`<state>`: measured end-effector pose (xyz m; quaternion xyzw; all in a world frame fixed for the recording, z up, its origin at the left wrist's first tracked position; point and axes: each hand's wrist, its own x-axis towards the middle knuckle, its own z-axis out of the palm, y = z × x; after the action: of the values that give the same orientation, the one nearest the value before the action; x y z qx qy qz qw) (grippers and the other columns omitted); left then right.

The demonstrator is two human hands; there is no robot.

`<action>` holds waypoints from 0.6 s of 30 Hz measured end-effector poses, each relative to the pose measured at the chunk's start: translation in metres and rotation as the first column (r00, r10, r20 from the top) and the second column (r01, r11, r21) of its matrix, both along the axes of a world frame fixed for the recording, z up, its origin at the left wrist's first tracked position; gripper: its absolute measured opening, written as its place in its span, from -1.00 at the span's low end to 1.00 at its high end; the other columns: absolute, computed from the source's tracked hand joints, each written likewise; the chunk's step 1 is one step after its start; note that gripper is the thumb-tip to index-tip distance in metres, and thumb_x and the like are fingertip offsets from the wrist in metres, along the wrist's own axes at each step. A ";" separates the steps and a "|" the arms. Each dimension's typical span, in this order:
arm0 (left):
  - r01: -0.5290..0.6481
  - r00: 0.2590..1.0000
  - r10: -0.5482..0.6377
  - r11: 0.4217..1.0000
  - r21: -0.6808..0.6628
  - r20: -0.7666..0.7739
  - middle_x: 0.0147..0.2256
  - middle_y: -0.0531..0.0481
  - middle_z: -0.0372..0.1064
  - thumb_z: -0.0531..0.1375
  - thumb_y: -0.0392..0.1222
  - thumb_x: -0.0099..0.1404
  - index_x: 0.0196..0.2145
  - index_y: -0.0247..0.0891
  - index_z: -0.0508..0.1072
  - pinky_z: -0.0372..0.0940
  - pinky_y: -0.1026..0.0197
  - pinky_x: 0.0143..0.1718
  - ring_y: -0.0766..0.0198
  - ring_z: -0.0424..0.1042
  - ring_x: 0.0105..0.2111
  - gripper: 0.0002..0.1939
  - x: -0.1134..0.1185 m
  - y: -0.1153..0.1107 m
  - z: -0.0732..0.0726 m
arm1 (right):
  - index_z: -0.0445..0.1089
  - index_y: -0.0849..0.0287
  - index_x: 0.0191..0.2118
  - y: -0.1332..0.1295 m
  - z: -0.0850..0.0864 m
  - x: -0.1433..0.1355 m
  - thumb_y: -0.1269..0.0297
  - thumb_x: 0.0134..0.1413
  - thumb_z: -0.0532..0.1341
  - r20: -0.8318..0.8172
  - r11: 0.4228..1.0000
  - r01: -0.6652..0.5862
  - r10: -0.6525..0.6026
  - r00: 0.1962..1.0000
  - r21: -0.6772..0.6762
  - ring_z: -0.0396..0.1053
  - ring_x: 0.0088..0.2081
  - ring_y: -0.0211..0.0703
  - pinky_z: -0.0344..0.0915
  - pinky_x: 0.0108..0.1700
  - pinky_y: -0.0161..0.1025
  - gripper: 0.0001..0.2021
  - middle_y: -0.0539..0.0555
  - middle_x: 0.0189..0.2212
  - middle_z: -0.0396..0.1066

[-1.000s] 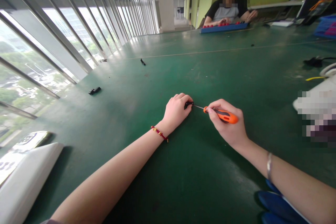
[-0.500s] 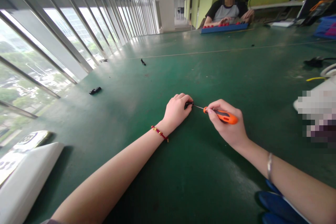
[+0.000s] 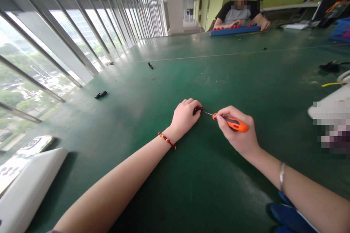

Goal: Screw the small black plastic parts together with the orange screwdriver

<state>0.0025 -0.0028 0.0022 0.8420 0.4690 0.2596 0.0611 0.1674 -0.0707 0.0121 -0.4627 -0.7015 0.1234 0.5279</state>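
My left hand (image 3: pixel 186 117) rests on the green tabletop (image 3: pixel 175 174), its fingers closed on a small black part (image 3: pixel 197 110). Most of that part is hidden under the fingers, so its exact kind cannot be made out. In my right hand (image 3: pixel 239 131) is a screwdriver with an orange and dark grey handle (image 3: pixel 235 123). Its thin metal shaft (image 3: pixel 208 113) points left, with the tip at the right end of the black part. Whether the tip sits in a screw is too small to tell.
Small black pieces (image 3: pixel 101 95) lie to the left on the table. A white box (image 3: pixel 35 185) stands at the lower left, and blue objects (image 3: pixel 290 216) sit under my right forearm. Across the table, a person (image 3: pixel 237 12) handles a long blue tray (image 3: pixel 235 31) with red pieces.
My hands, the black part and the screwdriver hold nearly the same pose; the whole view has shifted slightly. The person opposite has lowered a hand to the tray's right end.
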 end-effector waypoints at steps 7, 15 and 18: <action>-0.004 1.000 0.004 1.000 0.007 -0.008 -0.25 0.00 0.43 0.12 -0.29 0.24 -0.28 -0.21 0.43 0.29 0.16 -0.14 0.20 0.37 -0.22 -0.89 0.001 0.000 -0.001 | 0.31 0.16 -0.45 0.000 0.000 -0.002 0.36 0.08 0.16 -0.044 1.000 0.014 -0.015 0.999 -0.024 0.25 -0.59 -0.35 0.17 -0.52 -0.39 -0.90 -0.06 -0.59 0.34; 0.002 1.000 -0.002 1.000 0.000 -0.008 -0.25 0.00 0.43 0.12 -0.29 0.23 -0.28 -0.21 0.42 0.29 0.16 -0.15 0.21 0.37 -0.22 -0.89 0.000 0.000 0.000 | 0.32 0.14 -0.40 -0.001 -0.001 -0.004 0.35 0.04 0.19 -0.101 0.997 0.018 -0.025 0.995 -0.074 0.34 -0.51 -0.29 0.23 -0.47 -0.36 -0.97 -0.02 -0.50 0.40; -0.003 1.000 0.003 1.000 0.001 -0.003 -0.25 0.00 0.42 0.12 -0.30 0.23 -0.28 -0.22 0.43 0.29 0.17 -0.15 0.21 0.37 -0.23 -0.89 0.000 0.000 -0.001 | 0.32 0.15 -0.37 0.000 -0.002 -0.004 0.39 -0.01 0.20 -0.121 0.998 0.040 -0.046 0.992 -0.057 0.34 -0.49 -0.27 0.23 -0.48 -0.36 -0.97 -0.02 -0.48 0.40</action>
<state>0.0020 -0.0025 0.0016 0.8417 0.4702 0.2589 0.0594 0.1630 -0.0710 0.0105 -0.4835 -0.6540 0.1594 0.5596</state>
